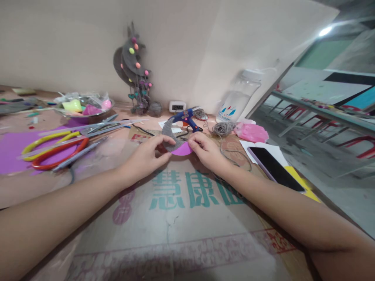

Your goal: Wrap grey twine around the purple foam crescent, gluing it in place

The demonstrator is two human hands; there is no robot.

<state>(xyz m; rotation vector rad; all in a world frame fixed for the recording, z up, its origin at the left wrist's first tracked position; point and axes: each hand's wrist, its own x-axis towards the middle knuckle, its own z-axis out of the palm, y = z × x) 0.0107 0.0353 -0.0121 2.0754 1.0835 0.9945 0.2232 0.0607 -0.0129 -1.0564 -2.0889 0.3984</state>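
Both my hands are on a purple crescent-shaped piece [183,150] above the cardboard sheet. Grey yarn [167,130] is wound closely round its left part, while its lower right part shows bare purple. My left hand [152,152] is curled about the yarn-wrapped side, thumb below and fingers above. Thumb and fingers of my right hand [205,150] pinch the bare right end. A loose grey strand runs near the right wrist toward a ball of yarn [223,128]. Just behind the piece lies a blue glue gun [187,117] with a small red light.
Scissors with yellow and red handles [60,154] lie left on purple sheets [11,152], before a metal bowl [84,113]. A decorated grey crescent [131,58] leans on the wall. A water bottle [238,95], pink plastic bag [252,130] and phone [277,168] are right.
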